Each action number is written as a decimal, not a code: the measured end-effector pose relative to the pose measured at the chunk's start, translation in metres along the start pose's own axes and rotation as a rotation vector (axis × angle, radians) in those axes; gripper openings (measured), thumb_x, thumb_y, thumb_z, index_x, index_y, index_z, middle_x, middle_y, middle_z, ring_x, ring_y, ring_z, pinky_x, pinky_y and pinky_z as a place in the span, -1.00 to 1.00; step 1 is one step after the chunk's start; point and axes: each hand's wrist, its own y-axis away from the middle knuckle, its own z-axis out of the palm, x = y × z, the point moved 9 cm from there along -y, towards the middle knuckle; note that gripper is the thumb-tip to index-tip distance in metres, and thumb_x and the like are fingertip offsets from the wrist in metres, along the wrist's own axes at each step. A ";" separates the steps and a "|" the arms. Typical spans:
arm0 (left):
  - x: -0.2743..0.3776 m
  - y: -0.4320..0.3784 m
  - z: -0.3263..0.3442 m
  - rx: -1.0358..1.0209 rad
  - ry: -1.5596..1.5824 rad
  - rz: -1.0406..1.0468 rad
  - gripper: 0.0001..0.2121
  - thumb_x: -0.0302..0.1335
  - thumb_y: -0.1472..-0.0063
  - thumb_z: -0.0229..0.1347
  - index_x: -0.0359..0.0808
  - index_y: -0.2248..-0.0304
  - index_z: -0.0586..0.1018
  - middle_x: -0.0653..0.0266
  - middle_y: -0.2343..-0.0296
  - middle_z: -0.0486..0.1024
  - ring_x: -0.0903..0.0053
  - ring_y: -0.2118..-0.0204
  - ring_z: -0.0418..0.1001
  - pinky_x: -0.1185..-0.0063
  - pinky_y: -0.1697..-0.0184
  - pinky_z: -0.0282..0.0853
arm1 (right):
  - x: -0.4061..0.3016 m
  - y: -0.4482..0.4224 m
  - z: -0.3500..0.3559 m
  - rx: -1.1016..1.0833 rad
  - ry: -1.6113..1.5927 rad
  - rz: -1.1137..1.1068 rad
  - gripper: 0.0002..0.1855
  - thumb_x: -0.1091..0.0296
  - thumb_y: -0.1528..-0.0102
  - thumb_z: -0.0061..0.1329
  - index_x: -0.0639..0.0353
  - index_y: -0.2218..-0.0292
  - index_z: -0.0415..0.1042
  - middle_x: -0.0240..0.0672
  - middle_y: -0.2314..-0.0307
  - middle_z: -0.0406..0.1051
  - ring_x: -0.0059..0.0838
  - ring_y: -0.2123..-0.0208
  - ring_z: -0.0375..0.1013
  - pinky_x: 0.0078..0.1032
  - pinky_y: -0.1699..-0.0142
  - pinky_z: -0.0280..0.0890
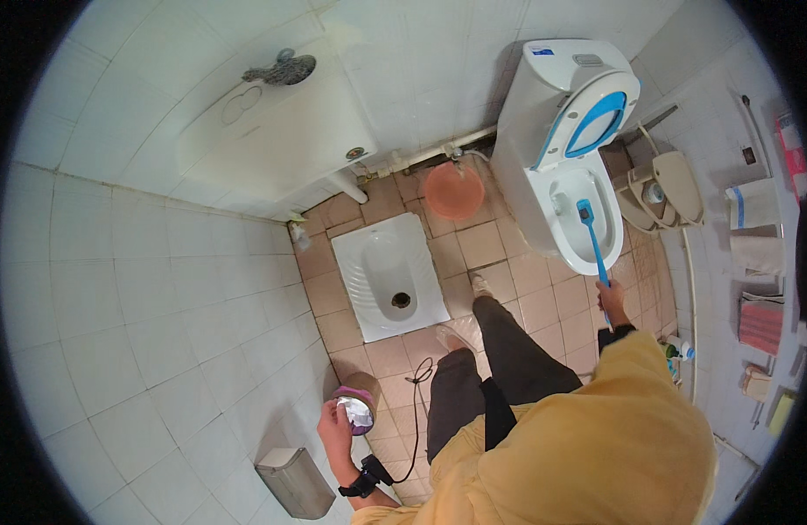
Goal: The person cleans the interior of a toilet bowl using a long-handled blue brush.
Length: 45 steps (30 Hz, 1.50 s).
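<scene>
My right hand (pixel 612 296) grips the handle of a blue long-handled toilet brush (pixel 594 237). The brush head lies over the bowl of a white pedestal toilet (pixel 610 246), whose lid and blue-trimmed seat (pixel 593 125) are raised. Whether the head touches the bowl cannot be told. Lower left, my left hand (pixel 336 423) hangs at a waste bin (pixel 360 385) that has a purple liner and white paper (pixel 356 412) in it. Its fingers overlap the paper in view, and I cannot tell if they hold any. Both wrists wear black bands.
A white squat toilet (pixel 390 275) is set in the tiled floor, with a pink basin (pixel 454 190) behind it. A black cable (pixel 416 420) hangs from my left wrist. Beige corner shelves (pixel 679 187) stand right of the toilet; towels (pixel 761 321) hang along the right wall. A paper dispenser (pixel 298 485) is lower left.
</scene>
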 end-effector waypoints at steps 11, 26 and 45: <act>-0.003 -0.063 -0.067 0.120 -0.011 0.011 -0.79 -0.43 -0.16 0.00 -0.43 0.29 0.45 0.02 0.45 0.51 0.33 0.38 0.50 0.48 0.29 0.37 | -0.207 0.118 0.199 -0.719 0.519 -0.358 -0.74 0.39 0.14 -0.06 0.34 0.37 0.29 -0.14 0.58 0.34 -0.33 0.62 0.41 -0.37 0.49 0.33; -0.048 -0.188 -0.106 0.078 0.086 -0.017 -0.71 -0.38 -0.14 0.04 -0.39 0.19 0.46 0.02 0.32 0.47 0.23 0.31 0.45 0.43 0.24 0.34 | -0.412 0.290 0.790 -0.824 1.272 -1.378 -0.85 0.39 0.10 -0.07 0.27 0.51 0.47 -0.14 0.51 0.45 -0.18 0.43 0.45 -0.22 0.36 0.33; -0.174 -0.286 -0.139 0.015 0.090 -0.078 -0.73 -0.38 -0.13 0.05 -0.40 0.23 0.45 0.01 0.33 0.49 0.15 0.28 0.45 0.39 0.22 0.36 | -0.518 0.347 0.982 -0.466 0.706 -1.350 -0.40 0.55 0.05 -0.10 0.40 -0.04 0.08 0.06 -0.07 -0.01 -0.03 -0.01 0.20 -0.31 -0.03 0.24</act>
